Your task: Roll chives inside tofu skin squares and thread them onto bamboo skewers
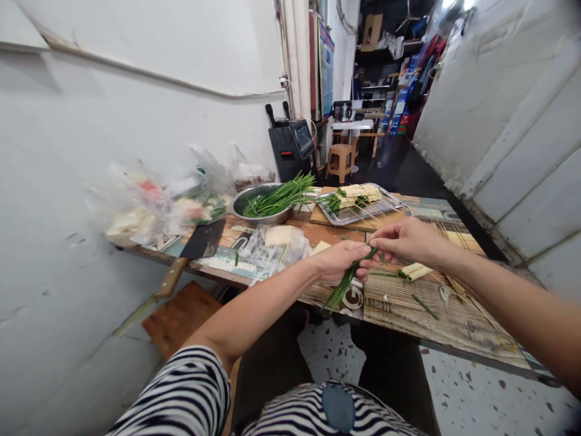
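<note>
A small bunch of green chives (pixel 344 288) hangs from my left hand (pixel 341 260), whose fingers are wrapped round it. Touching the upper end of the same bunch, my right hand (pixel 399 239) pinches with thumb and forefinger. Just right of the hands, pale rolls (pixel 416 272) lie on the table with green at one end. A metal bowl (pixel 238 209) behind my left hand holds long chives. Beyond my hands, a metal tray (pixel 338 221) carries pale rolls with greens and thin sticks. A pale block (pixel 279 235) rests on clear plastic.
Filled plastic bags (pixel 131 221) stand at the table's left end beside a cleaver (pixel 170 277) whose handle overhangs the edge. Thin sticks (pixel 458 287) lie at the right. A black speaker (pixel 294 148) and a stool (pixel 339 162) stand beyond the wood-patterned table (pixel 403 309).
</note>
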The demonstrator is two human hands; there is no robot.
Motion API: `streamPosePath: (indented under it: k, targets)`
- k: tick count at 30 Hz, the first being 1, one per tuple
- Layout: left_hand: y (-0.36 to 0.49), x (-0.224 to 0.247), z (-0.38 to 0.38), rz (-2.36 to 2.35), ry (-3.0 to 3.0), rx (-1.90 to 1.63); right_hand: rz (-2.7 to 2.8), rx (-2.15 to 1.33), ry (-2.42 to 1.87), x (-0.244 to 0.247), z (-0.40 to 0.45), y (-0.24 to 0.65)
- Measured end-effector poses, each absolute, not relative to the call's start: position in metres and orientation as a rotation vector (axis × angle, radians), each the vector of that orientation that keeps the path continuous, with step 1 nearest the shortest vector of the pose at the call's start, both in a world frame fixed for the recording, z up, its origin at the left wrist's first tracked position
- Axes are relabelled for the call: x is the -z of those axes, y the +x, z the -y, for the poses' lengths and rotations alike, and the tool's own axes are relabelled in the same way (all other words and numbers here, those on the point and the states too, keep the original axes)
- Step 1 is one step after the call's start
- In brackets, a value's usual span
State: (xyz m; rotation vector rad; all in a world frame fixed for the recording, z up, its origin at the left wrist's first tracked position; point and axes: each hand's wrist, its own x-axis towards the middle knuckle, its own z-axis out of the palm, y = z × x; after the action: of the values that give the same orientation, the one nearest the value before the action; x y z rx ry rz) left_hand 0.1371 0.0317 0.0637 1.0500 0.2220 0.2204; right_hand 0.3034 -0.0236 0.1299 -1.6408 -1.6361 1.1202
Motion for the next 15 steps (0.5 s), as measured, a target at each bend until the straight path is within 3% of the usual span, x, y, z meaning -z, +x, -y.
streamPosePath:
  k: [7, 15]
  targets:
    - [0.142, -0.062, -0.030, -0.278, 1.144, -0.239, 1.450, -1.053, -1.704, -0.113, 0.030, 0.300]
    - [0.110, -0.045, -0.043, -0.313, 1.139, -0.037, 1.679, -0.916, -1.771, -0.118, 0.028, 0.315]
